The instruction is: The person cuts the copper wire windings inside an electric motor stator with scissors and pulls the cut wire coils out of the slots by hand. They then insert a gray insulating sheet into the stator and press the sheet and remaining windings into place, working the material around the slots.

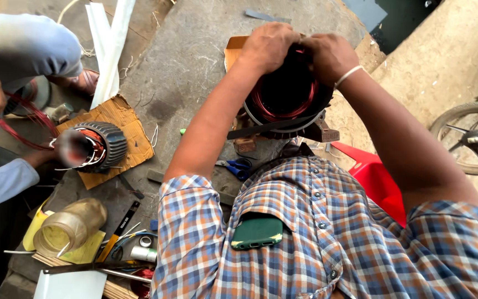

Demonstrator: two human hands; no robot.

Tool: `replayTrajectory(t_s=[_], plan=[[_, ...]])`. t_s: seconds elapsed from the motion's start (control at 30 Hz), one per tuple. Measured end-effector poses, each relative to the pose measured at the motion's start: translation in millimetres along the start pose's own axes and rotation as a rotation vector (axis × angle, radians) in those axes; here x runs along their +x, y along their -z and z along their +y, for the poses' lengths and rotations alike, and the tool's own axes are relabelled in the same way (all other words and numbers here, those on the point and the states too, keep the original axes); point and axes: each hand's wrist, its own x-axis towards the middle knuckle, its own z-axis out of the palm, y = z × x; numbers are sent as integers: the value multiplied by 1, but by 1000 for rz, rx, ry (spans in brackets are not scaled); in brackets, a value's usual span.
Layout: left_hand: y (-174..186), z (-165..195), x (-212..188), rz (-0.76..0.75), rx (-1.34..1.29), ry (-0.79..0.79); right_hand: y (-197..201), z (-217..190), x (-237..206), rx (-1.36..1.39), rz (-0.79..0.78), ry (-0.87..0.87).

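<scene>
Concrete slab floor [195, 61], grey and cracked, outdoor workshop, sandy ground to the right with a wheel [468, 138] at the edge. Person in checked shirt bends over a dark motor stator [286, 97] with red copper windings, sitting on a wooden block on the slab. Left hand [269, 47] and right hand [330, 55] both on stator's top rim, grip of each closed on it, fingers curled over the windings. Blue-handled scissors [238, 168] lie just below the stator. Red plastic stool [374, 180] beside. Left: second stator [92, 147] on cardboard [123, 119], a co-worker's hand at it. Plastic jar [70, 227], tools near bottom left.
</scene>
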Motion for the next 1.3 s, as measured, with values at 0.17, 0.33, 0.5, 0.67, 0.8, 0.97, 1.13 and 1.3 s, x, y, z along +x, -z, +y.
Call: replayTrajectory(t_s=[0.17, 0.33, 0.5, 0.67, 0.8, 0.97, 1.13, 1.3], plan=[[-3, -9, -23, 109, -75, 92, -16, -9, 22, -79, -21, 62], [3, -3, -28, 26, -55, 274, -16, -21, 39, -259, -114, 53], [26, 1, -42, -10, 118, 305, 1, -21, 43, -216, -209, 139], [25, -1, -57, -48, 260, 392, -9, -31, 65, -223, -259, 270], [15, 0, -63, 33, 287, 365, -19, -28, 72, -217, -209, 352], [9, 8, -56, 87, 365, 428, -16, -31, 76, -266, -295, 353], [23, 19, -42, -140, 395, 571, -9, -8, 63, -79, -215, 302], [32, 39, -29, 9, 199, 308, -6, 21, 28, -130, -310, 104]])
